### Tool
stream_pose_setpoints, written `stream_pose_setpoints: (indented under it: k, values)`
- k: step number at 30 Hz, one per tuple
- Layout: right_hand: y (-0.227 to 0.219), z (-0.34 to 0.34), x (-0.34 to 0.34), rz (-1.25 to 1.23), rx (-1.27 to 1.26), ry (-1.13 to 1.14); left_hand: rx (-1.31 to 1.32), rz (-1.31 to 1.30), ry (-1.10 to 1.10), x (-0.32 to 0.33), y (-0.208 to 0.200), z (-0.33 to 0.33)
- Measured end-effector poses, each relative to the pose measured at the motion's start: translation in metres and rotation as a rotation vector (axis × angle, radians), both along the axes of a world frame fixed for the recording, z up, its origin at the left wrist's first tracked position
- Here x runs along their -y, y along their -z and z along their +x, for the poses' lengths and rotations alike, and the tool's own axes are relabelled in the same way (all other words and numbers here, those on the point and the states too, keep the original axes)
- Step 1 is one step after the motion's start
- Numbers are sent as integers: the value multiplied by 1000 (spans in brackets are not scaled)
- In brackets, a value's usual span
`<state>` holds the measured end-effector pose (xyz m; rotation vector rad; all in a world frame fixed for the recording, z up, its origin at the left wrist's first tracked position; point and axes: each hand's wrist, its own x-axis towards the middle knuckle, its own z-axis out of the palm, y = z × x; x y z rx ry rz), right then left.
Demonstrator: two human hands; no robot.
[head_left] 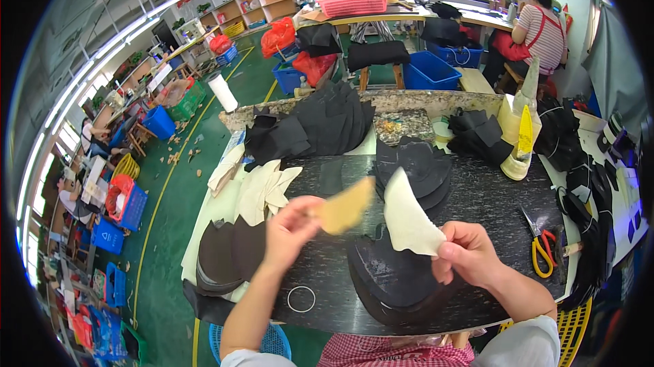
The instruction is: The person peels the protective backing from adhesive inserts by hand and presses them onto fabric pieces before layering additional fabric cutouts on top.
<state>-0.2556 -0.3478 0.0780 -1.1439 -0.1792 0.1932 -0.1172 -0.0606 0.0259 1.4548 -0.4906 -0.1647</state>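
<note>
here, right hand [470, 252] pinches a curved, pointed white piece [409, 222].

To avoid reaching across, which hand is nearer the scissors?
Right. The right hand is a little left of the scissors, holding a white piece; the left hand is much farther left, holding a tan piece.
</note>
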Motion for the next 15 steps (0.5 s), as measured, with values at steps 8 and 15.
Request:
stream_pose_setpoints:
  k: [8,15]
  values:
    - [7,1,-39,-345,264,76,669,244,375,69,-55,-62]
    - [2,-13,-41,-389,231,46,566,250,431,70,-60,-77]
